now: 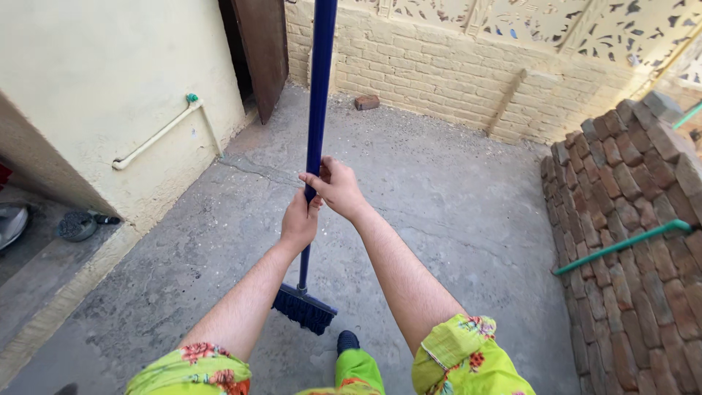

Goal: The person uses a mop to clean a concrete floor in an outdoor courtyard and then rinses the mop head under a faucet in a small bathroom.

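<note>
A broom with a long blue handle (319, 88) stands nearly upright in front of me, its dark blue brush head (304, 309) resting on the grey concrete floor (453, 212). My right hand (336, 186) grips the handle higher up, and my left hand (300, 223) is wrapped around it just below, the two hands touching. Both forearms reach out from bright green floral sleeves. My foot in a dark shoe (348, 341) stands just right of the brush head.
A stack of red bricks (629, 219) with a green hose (621, 245) over it lines the right side. A yellow brick wall (439, 66) closes the far end, with one loose brick (367, 102) by it. A plastered wall with a white pipe (157, 135) and a brown door (263, 51) stand left.
</note>
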